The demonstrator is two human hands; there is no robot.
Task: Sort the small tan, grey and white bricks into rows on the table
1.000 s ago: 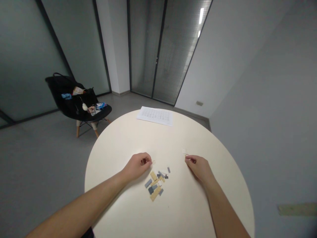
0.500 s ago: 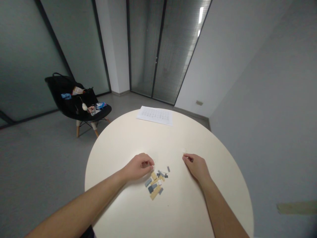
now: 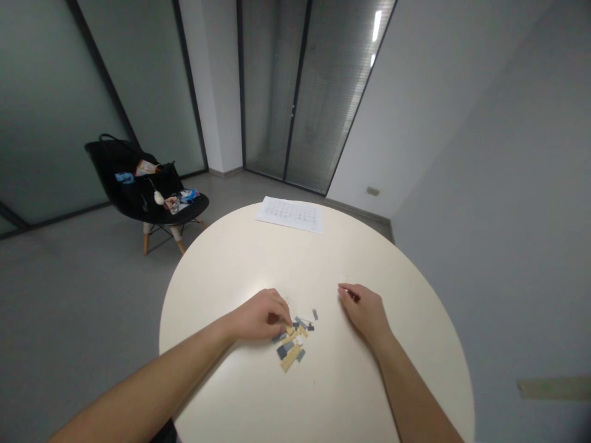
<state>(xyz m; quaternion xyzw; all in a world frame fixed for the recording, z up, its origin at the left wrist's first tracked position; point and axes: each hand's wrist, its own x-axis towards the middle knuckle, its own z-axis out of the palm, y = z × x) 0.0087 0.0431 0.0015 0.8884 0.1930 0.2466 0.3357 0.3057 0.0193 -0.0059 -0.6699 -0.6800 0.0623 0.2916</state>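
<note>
A small pile of toy building bricks, tan, grey, dark and white, lies on the white round table point(image 3: 240, 394). My left hand point(image 3: 264, 315) rests at the pile's upper left edge, thumb and fingers closed on a tan brick point(image 3: 290, 330). Among the loose pieces are a long tan brick point(image 3: 290, 359), a blue-grey brick point(image 3: 282, 352) and a white piece point(image 3: 299, 340). To the right of the pile, my right hand point(image 3: 365, 309) is closed in a pinch low over the tabletop. What its fingertips hold is too small and hidden to name.
A printed sheet of paper point(image 3: 290, 215) lies at the table's far edge. Beyond the table on the left stands a black chair point(image 3: 124, 206) with a bag and several small items on it. A grey wall point(image 3: 508, 246) rises at the right.
My left hand has moved slightly right and down onto the pile, its fingers now at the tan brick. The right hand's fingertips have shifted a little left.
</note>
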